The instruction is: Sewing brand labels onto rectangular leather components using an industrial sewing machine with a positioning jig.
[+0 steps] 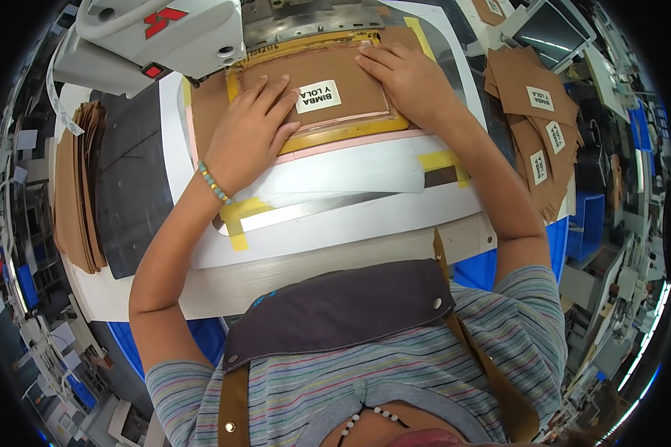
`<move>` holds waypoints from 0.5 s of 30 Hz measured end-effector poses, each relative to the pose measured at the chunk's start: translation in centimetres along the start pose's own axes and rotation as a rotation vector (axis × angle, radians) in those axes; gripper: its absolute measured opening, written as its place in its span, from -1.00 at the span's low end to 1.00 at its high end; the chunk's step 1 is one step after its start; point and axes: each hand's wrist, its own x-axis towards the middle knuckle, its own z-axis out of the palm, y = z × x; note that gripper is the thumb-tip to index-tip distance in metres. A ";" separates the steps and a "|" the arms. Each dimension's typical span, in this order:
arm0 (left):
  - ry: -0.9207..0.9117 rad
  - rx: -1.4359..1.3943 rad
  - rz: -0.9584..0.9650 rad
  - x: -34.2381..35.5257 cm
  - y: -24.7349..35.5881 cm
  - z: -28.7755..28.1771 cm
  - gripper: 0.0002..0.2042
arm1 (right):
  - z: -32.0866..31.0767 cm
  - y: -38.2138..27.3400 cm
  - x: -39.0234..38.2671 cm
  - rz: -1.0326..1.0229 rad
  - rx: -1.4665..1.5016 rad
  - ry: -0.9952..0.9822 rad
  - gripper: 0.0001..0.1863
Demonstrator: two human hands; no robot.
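A flat brown panel with a white printed label lies inside a yellow rectangular frame under the machine head. My left hand rests on the panel's left part, fingers spread, with the fingertips beside the label. At the upper right corner of the panel, my right hand lies with its fingers stretched out over the edge. Neither hand grips anything. Beneath the frame is a larger brown sheet with a pinkish front edge, taped over a white board.
The white machine head stands close above the left hand. Stacked brown pieces stand at the left. Labelled brown panels are piled at the right, near a dark-screened monitor. A blue bin sits beyond the right table edge.
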 end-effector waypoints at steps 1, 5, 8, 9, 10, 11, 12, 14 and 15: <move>0.006 0.025 -0.011 -0.2 -0.2 0.0 -0.51 | -0.1 -0.1 0.2 -0.003 0.003 0.001 -0.59; -0.005 0.089 -0.050 -0.6 -0.2 0.0 -0.49 | -0.3 -0.6 1.0 0.020 0.000 -0.016 -0.58; 0.004 0.142 -0.044 -0.2 0.3 -0.1 -0.48 | -0.8 -0.5 1.2 0.017 0.004 -0.004 -0.58; 0.001 0.152 -0.034 -0.1 0.3 0.0 -0.48 | -1.0 -0.5 1.2 0.034 0.007 -0.044 -0.59; -0.002 0.161 -0.022 -0.2 0.2 0.0 -0.48 | -1.1 -0.5 1.4 0.052 0.008 -0.085 -0.59; -0.007 0.172 -0.007 -0.2 0.1 0.1 -0.47 | -1.5 -0.5 1.5 0.074 0.020 -0.130 -0.58; -0.009 0.177 -0.009 -0.3 0.0 0.0 -0.47 | -1.5 -0.4 1.6 0.073 0.024 -0.126 -0.58; -0.021 0.169 0.000 -0.3 -0.1 -0.1 -0.46 | -1.6 -0.1 1.7 0.081 0.056 -0.186 -0.58; -0.024 0.170 0.002 -0.3 -0.1 -0.2 -0.46 | -1.9 -0.1 1.9 0.083 0.059 -0.185 -0.58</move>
